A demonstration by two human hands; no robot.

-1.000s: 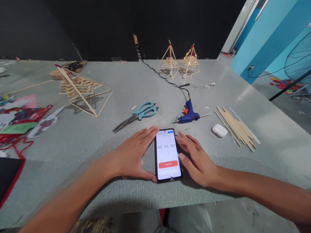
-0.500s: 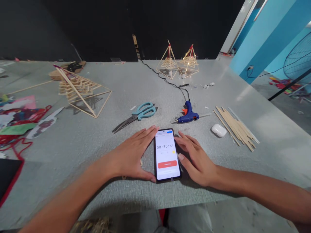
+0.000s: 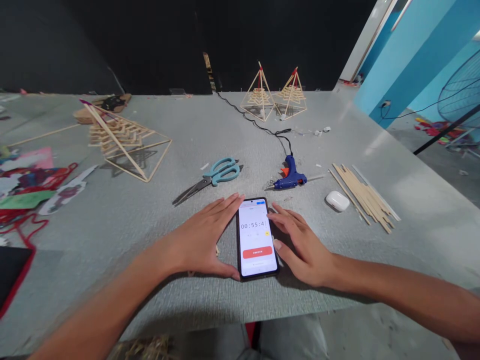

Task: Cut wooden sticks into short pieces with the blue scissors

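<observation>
A grey table (image 3: 195,122) fills most of the view. On its far left, a large pyramid frame of wooden sticks (image 3: 117,143) leans over on its side. At the far edge, right of centre, two stick pyramids (image 3: 258,96) with red tips stand upright. Near the middle, a person's left hand (image 3: 208,235) lies palm down, thumb and fingers spread wide, touching the left side of a phone; the right hand (image 3: 303,245), half open and loosely curled, has its fingertips at the right side. Neither grips it. Beyond are blue-handled scissors (image 3: 211,177); thin sticks (image 3: 362,195) lie to the right. The phone (image 3: 256,237), flat near the table's edge, shows a timer. Farther off lies a blue glue gun (image 3: 288,180), then a small white case (image 3: 337,201) beside the sticks.
</observation>
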